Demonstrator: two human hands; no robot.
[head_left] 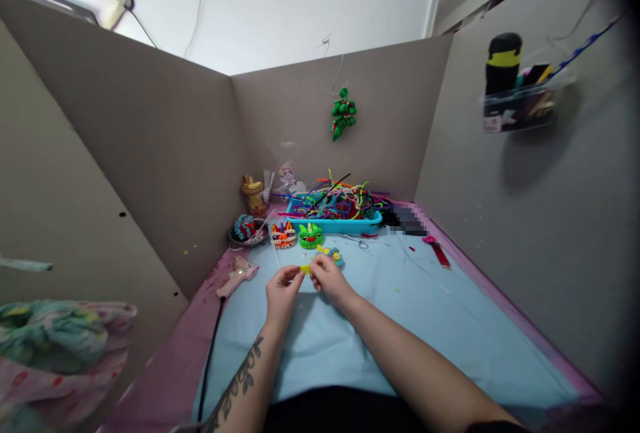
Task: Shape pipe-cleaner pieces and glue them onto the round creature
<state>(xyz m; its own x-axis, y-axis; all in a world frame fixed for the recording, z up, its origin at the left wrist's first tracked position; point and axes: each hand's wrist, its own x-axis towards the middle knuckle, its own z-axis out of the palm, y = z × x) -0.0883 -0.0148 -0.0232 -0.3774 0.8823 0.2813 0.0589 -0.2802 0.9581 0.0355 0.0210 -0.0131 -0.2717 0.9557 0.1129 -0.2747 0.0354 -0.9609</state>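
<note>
Between my two hands is a small fuzzy yellow piece (305, 269), which looks like bent pipe cleaner. My left hand (284, 288) pinches its left end with thumb and fingers. At the other end, the fingers of my right hand (327, 278) are closed on it. Just behind my right hand lies a blue and yellow pipe-cleaner figure (336, 256), partly hidden. Farther back sit a green horned figure (311, 237) and an orange and white figure (284, 236), side by side. To the left lies a pink glue gun (238, 277) with a black cord.
A blue tray (340, 225) piled with pipe cleaners stands at the back. Scissors (359, 242) lie before it. Left are a dark bowl (249, 241) and golden cup (254, 196). A red-handled tool (440, 254) lies right. A green figure (343, 115) hangs on the back panel.
</note>
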